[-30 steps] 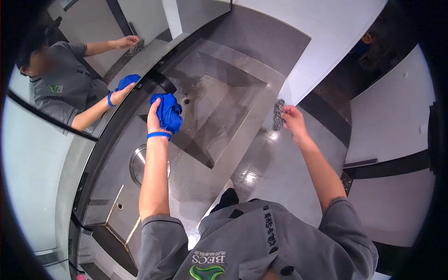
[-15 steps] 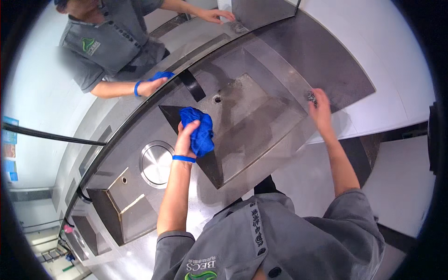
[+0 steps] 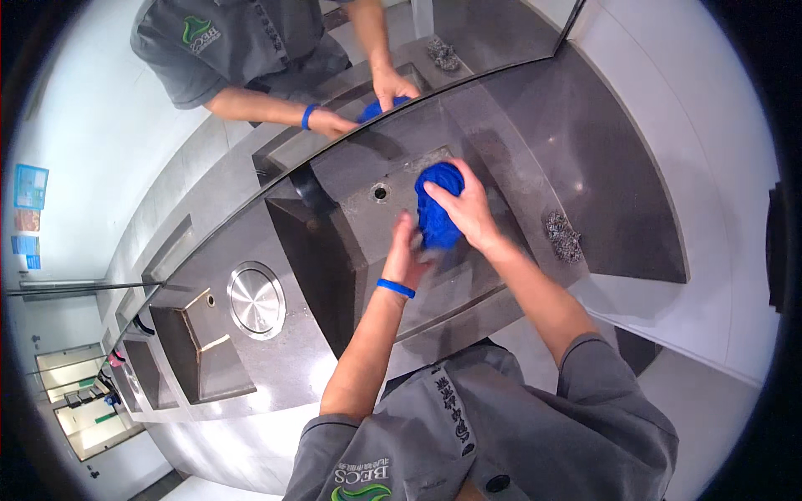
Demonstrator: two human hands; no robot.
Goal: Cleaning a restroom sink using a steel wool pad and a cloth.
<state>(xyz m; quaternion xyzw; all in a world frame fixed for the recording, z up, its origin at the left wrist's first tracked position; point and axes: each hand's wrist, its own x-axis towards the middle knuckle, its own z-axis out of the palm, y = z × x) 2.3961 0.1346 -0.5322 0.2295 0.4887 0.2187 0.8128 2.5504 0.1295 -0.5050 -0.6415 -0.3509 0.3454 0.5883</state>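
Observation:
A bunched blue cloth (image 3: pixel 438 209) is gripped in my right hand (image 3: pixel 472 204), over the right-hand sink basin (image 3: pixel 355 221). Close to the cloth's lower left side is my left hand (image 3: pixel 407 255), a blue band round its wrist; its fingers are partly blurred and I cannot tell whether they touch the cloth. A steel wool scrubber (image 3: pixel 563 237) lies on the grey counter right of the basin. The round drain hole (image 3: pixel 380 193) shows to the left of the cloth.
A mirror (image 3: pixel 242 142) rises along the counter's back edge and reflects my arms and the cloth. Left of the basin is a round steel lid (image 3: pixel 256 301) set in the counter, then a second basin (image 3: pixel 213 351). A black faucet (image 3: pixel 311 190) juts over the right-hand basin.
The blue cloth has passed from my left hand to my right, moving rightward over the basin. My right hand has let go of the scrubber, which now lies on the counter.

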